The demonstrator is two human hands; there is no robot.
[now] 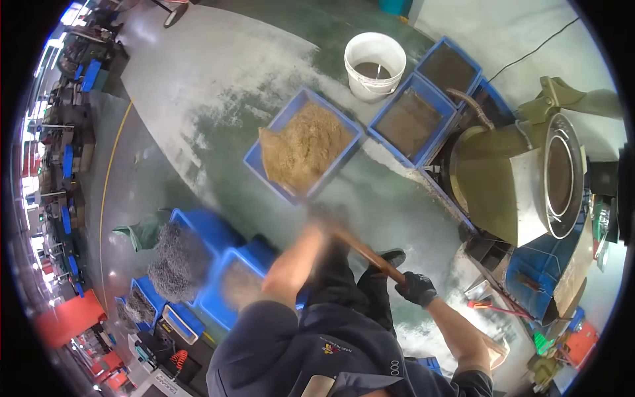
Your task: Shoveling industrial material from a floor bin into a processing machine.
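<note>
My right hand (pixel 417 289), in a dark glove, is closed round a long brown wooden handle (pixel 367 253). The handle slants up and left to my left hand (pixel 323 217), which is smeared by motion but appears wrapped round it. The tool's head cannot be made out. Just beyond my left hand stands a blue bin (pixel 253 161) on the floor, heaped with tan, grainy material (pixel 307 145). The heap is highest in the middle and reaches the bin's left side.
Blue bins (pixel 218 231) with grey metal shavings (pixel 173 264) stand at my left. A white bucket (pixel 375 49) and further blue bins (pixel 410 119) are at the far right, beside a large olive-green machine (pixel 499 178). White powder streaks the green floor (pixel 238 192).
</note>
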